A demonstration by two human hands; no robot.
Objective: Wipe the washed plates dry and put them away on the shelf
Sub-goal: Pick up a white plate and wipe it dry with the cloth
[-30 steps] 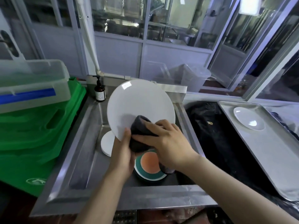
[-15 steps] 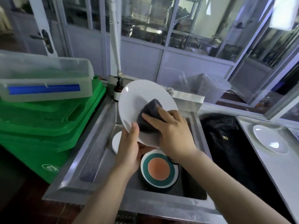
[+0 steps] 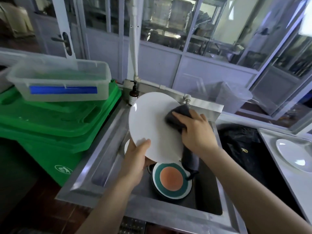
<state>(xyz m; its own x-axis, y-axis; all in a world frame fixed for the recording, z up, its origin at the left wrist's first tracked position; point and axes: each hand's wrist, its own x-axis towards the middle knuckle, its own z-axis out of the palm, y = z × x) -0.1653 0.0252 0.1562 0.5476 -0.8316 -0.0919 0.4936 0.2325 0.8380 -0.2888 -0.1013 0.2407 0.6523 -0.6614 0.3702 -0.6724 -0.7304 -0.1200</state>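
White plate is tilted over the sink, left hand gripping its lower rim so the right hand can press a grey cloth across it.

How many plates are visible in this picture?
4: white plate held up, ringed plate in the sink, one partly hidden behind, one on the tray. More may be hidden.

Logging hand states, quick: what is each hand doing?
Left hand: grips the white plate at its lower edge.
Right hand: presses the grey cloth on it.
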